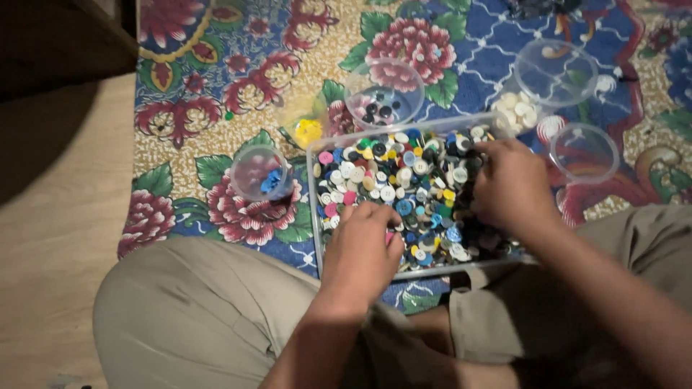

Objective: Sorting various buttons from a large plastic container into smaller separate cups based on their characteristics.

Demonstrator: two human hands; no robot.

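Observation:
A clear rectangular tray (315,216) full of mixed coloured buttons (393,176) lies on a patterned cloth in front of my crossed legs. My left hand (364,252) rests on the near left part of the buttons, fingers curled down into them. Over the tray's right side, my right hand (508,187) has its fingertips dug into the pile. Whether either hand pinches a button is hidden by the fingers.
Small clear cups surround the tray: one with blue buttons (262,175), one with yellow (308,130), one with black (384,94), one with white (516,108), and two more (555,72) (585,153) at the right. The floral cloth (216,86) ends at a wooden floor (58,216) on the left.

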